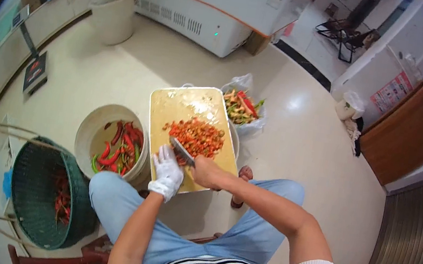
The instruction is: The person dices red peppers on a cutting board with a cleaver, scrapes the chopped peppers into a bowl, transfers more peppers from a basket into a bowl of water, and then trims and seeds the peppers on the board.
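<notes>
A pile of chopped red and green peppers (197, 136) lies on a yellow cutting board (172, 104) in front of me. My right hand (208, 173) is closed round the handle of a knife (182, 151), whose blade rests at the lower left edge of the pile. Just left of the blade, my left hand (166, 172) in a white glove lies on the board with its fingers pointing forward; whether anything is under them is hidden. Left of the board, a pale bucket (90, 120) holds whole red and green peppers (124, 146).
At the lower left stands a green basket (36, 188) with red peppers inside. A plastic bag (253, 129) of pepper scraps is beyond the board's right side. A white freezer (197, 7), a bin (112, 21) and a scale (36, 73) stand farther off.
</notes>
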Tool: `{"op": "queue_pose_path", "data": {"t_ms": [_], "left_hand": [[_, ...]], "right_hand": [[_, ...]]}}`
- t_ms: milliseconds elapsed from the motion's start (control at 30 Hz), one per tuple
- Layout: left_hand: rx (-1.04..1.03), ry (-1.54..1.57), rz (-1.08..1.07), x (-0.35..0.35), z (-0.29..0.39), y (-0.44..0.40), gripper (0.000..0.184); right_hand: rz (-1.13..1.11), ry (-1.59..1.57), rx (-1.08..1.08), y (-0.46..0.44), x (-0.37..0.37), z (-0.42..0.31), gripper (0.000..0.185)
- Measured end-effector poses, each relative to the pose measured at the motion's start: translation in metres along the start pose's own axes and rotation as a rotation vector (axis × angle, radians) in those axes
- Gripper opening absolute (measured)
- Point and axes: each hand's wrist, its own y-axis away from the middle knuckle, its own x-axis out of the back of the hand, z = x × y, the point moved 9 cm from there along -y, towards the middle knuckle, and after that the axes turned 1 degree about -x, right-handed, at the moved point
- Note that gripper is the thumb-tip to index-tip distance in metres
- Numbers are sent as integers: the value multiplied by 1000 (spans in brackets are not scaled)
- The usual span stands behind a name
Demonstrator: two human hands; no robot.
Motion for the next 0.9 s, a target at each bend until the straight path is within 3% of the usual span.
{"op": "queue_pose_path", "data": {"t_ms": [100, 167, 367, 600, 667, 700, 900], "left_hand": [[2, -18, 52, -5, 0, 0, 80], [3, -15, 89, -4, 0, 1, 81], [14, 14, 135, 0, 5, 0, 78], [12, -33, 168, 14, 5, 1, 76], [-18, 134, 116, 33, 3, 3, 82], [-55, 175, 211, 32, -2, 0, 86], [-210, 430, 405, 58, -18, 9, 87]], "right_hand": [[-76, -42, -43, -4, -11, -3, 30], [151, -26, -3, -13, -19, 8, 31], [24, -56, -27, -15, -16, 16, 36], [71, -49, 8, 4, 13, 9, 34], [120, -21, 72, 2, 17, 14, 34], [162, -2, 141, 2, 16, 14, 33], [89, -77, 51, 16, 27, 12, 32]]}}
